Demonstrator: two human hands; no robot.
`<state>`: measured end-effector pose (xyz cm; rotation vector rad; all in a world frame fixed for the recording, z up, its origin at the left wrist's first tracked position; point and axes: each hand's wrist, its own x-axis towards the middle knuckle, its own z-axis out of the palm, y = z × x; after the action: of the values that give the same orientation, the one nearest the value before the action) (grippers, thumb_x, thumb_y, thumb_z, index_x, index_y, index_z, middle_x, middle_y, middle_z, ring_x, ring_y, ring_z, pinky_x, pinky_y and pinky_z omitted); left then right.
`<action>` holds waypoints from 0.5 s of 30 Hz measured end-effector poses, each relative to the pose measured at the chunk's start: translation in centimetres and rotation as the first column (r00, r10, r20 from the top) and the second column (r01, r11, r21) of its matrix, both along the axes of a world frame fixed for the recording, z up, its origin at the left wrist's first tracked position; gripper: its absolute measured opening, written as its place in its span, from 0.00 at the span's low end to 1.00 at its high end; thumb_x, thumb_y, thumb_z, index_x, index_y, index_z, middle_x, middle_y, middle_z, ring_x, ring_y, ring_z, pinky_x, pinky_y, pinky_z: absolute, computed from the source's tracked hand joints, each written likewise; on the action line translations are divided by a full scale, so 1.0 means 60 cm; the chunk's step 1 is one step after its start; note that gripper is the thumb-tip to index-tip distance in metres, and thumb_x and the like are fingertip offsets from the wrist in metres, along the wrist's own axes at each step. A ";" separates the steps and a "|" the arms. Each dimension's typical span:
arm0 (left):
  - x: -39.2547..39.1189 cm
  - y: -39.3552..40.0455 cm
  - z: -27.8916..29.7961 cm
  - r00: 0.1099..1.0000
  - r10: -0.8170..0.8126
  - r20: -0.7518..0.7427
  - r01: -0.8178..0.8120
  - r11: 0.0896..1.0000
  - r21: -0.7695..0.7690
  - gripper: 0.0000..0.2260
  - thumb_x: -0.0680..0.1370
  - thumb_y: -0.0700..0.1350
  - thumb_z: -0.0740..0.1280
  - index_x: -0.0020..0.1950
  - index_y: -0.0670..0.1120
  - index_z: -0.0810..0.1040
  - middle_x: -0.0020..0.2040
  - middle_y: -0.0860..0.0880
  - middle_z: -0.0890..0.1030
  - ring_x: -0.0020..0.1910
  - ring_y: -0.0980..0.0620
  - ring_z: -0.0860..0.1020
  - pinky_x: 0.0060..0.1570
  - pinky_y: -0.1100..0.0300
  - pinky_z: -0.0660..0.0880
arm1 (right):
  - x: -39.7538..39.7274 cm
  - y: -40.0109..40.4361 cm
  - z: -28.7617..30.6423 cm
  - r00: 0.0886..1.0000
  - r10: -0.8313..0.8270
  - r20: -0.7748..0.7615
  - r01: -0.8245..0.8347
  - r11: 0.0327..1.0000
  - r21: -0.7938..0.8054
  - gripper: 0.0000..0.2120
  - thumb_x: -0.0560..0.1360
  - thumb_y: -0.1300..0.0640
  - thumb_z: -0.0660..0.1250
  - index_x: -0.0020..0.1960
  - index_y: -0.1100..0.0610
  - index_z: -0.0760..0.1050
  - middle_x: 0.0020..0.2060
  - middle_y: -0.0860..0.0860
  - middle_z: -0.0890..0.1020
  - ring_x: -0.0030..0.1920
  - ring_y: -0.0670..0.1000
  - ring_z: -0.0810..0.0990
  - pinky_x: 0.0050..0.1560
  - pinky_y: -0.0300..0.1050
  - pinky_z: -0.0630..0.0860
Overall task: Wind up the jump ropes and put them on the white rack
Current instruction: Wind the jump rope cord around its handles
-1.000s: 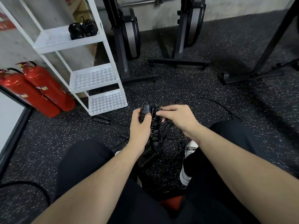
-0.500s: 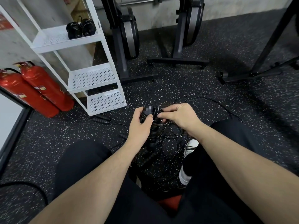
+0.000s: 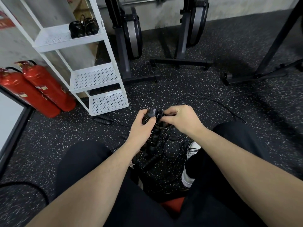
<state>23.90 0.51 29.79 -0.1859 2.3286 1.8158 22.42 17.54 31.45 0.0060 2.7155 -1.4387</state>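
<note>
Both hands barely shifted: left hand [image 3: 142, 126] grips jump rope handles [image 3: 151, 128] (upright), right hand [image 3: 181, 117] pinches cord.

Speckled black floor [image 3: 229, 112], red extinguishers [image 3: 41, 90], grey wall [image 3: 229, 5]

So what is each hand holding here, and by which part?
The left hand grips the jump rope's handles near their top end, cord coiled round them. The right hand pinches the thin cord beside that top end.
</note>
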 end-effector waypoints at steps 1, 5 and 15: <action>0.000 -0.001 -0.002 1.000 -0.016 -0.006 0.016 1.000 -0.010 0.09 0.82 0.48 0.66 0.56 0.64 0.75 0.46 0.56 0.84 0.40 0.60 0.81 0.46 0.60 0.78 | 0.001 0.000 0.003 1.000 -0.002 0.002 0.002 1.000 0.013 0.09 0.71 0.52 0.80 0.49 0.53 0.87 0.38 0.45 0.85 0.35 0.40 0.80 0.37 0.36 0.73; -0.002 -0.003 0.001 0.999 -0.046 0.006 0.046 0.999 -0.002 0.09 0.82 0.47 0.65 0.60 0.60 0.75 0.45 0.56 0.84 0.37 0.64 0.81 0.42 0.64 0.75 | 0.011 0.001 0.014 0.999 0.004 -0.050 -0.001 0.998 0.059 0.10 0.70 0.53 0.80 0.50 0.54 0.87 0.38 0.43 0.80 0.42 0.47 0.80 0.48 0.43 0.76; -0.006 -0.018 0.002 0.982 -0.127 0.142 0.122 0.992 0.043 0.06 0.82 0.50 0.66 0.56 0.60 0.79 0.42 0.61 0.83 0.44 0.59 0.81 0.45 0.61 0.74 | 0.012 0.000 0.004 0.997 0.071 -0.018 -0.065 0.969 0.238 0.14 0.71 0.46 0.78 0.52 0.53 0.82 0.43 0.46 0.80 0.45 0.47 0.78 0.46 0.42 0.73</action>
<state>23.57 -0.59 29.93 -0.1570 2.1588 1.7212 23.13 17.54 31.70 -0.0925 2.8606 -1.0972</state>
